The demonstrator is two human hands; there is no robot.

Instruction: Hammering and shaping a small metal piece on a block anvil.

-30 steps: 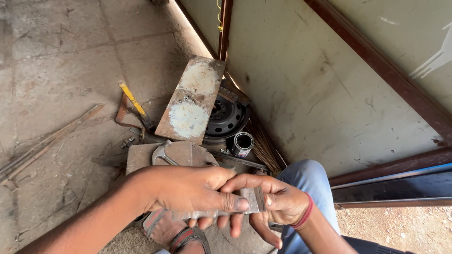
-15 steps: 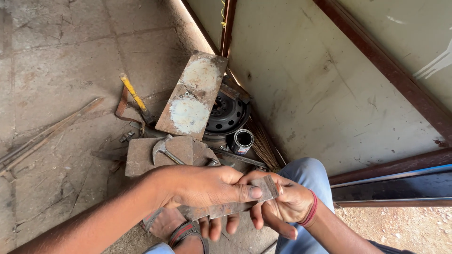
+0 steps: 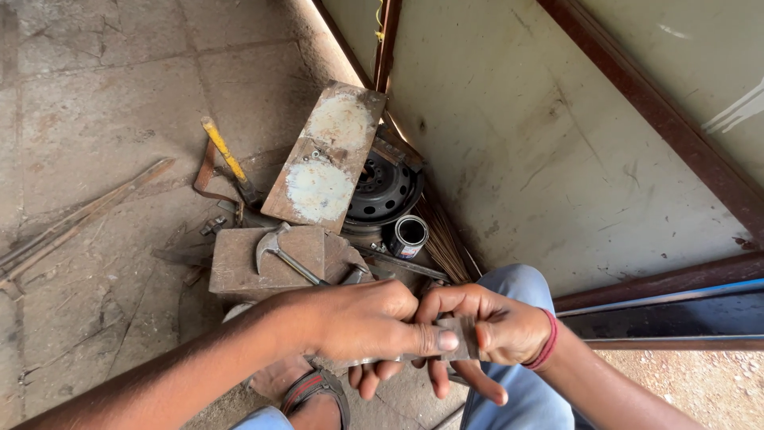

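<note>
A rough metalworking yard or small workshop, set on the ground. The concrete floor (image 3: pixel 103 95) is stained and dusty, and scrap lies heaped in a corner against a sheet-metal wall (image 3: pixel 541 135) framed with rusty steel bars: a rusted steel plate (image 3: pixel 326 163), a black wheel rim (image 3: pixel 382 187), an open tin can (image 3: pixel 410 235), a hammer (image 3: pixel 282 253) on a steel block (image 3: pixel 239 267), and a yellow-handled tool (image 3: pixel 227 159).
</note>
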